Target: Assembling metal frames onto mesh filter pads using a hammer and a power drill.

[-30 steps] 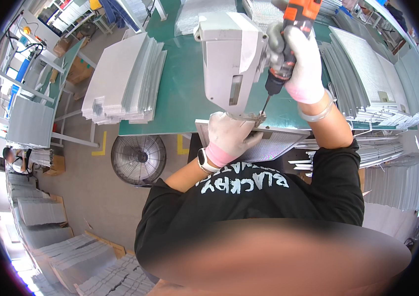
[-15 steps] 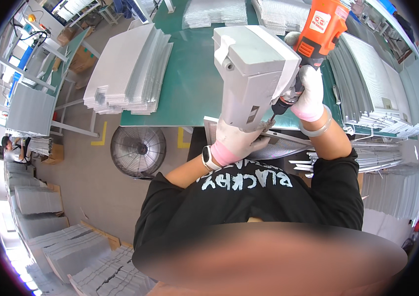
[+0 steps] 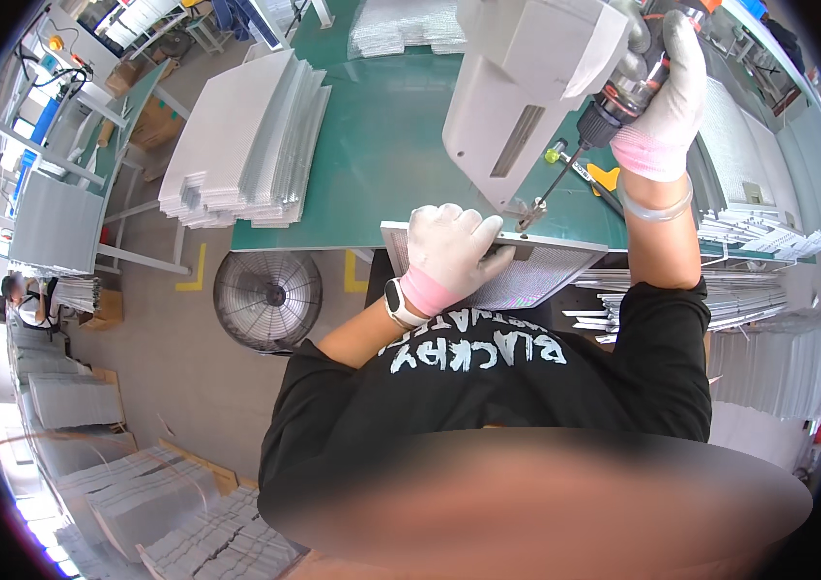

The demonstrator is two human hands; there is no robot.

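Observation:
My right hand, in a white glove with a pink cuff, is wrapped round a power drill with a black chuck. Its long thin bit slants down to a small metal fitting at the top edge of a framed mesh panel. Close beside the drill, a tall grey housing with a slot tapers down to the same edge; whether the two are joined, I cannot tell. My left hand, gloved alike, grips the panel's upper edge, fingers over the top and thumb in front.
A green worktable carries stacked grey panels on its left and more stacks on its right. A yellow-and-black tool lies behind the bit. A floor fan stands left of me. Metal strips lie at the right.
The drill and the grey housing have shifted up and right together, and the drill's orange body is now mostly out of view. My left hand has risen slightly, and more of the panel shows.

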